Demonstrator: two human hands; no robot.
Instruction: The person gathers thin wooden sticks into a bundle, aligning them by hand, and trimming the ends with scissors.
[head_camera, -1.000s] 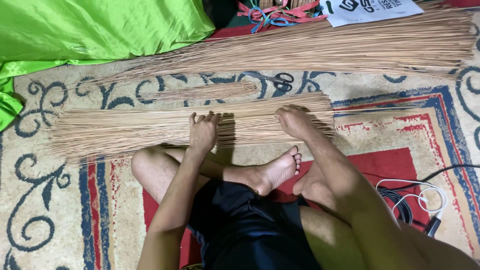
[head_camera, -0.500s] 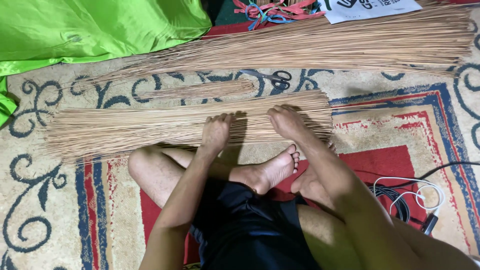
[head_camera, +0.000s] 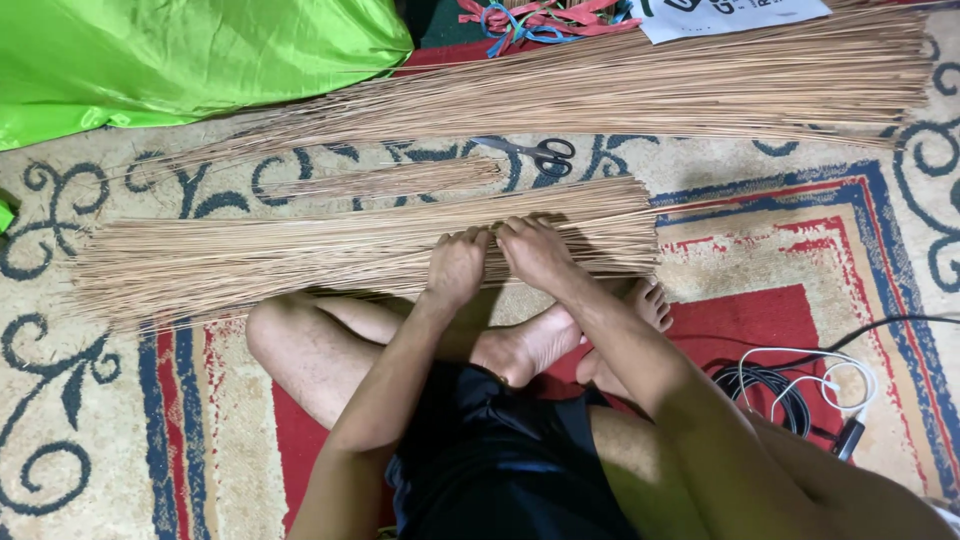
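Observation:
A flat layer of thin tan sticks (head_camera: 250, 260) lies across the carpet just beyond my crossed legs. My left hand (head_camera: 457, 265) and my right hand (head_camera: 535, 252) rest side by side on its right part, fingers curled down onto the sticks. The two hands almost touch. A bigger bundle of the same sticks (head_camera: 640, 85) lies farther away, fanning from thin tips at the left to thick ends at the right. A small loose bunch of sticks (head_camera: 390, 180) lies between the two.
Scissors (head_camera: 535, 152) lie on the patterned carpet (head_camera: 100, 430) between the bundles. Bright green cloth (head_camera: 180, 50) fills the far left. Coloured strips (head_camera: 540, 15) and a white printed sheet (head_camera: 740, 15) are at the far edge. Black and white cables (head_camera: 800, 385) coil by my right leg.
Both hands have come together toward the middle of the near layer of sticks; the right hand slid left and the left hand right, closing the gap between them.

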